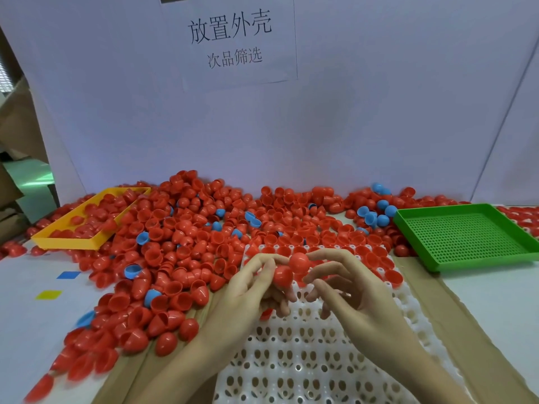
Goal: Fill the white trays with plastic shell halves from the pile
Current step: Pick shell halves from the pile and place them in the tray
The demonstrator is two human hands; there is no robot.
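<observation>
**Two red shells held over the white tray**

Taking the white plastic tray with its grid of round cups (306, 363) as our landmark, we are seeing, far to its left and further back, a shallow yellow plastic rectangular tray (58, 243) lying with red shell halves inside it. Between that and the white tray, a broad pile of red plastic shell halves (186, 240) is spreading across the table, with a few blue plastic shell halves (142, 238) mixed in; the pile is reaching the white tray's left edge and its far end.

Directly above the white tray's far half, our left hand (250, 290) is pinching a red dome-shaped shell half (283, 276) between thumb and fingertips. Just beside it, our right hand (347, 290) is pinching a second red shell half (299, 262) at its fingertips, the other fingers loosely curled. The two shells are touching.

The white tray's far rows are already holding red shells; its nearer cups are showing bare.

To the right of the white tray and further back, a green perforated plastic tray (466, 237) is sitting.
</observation>
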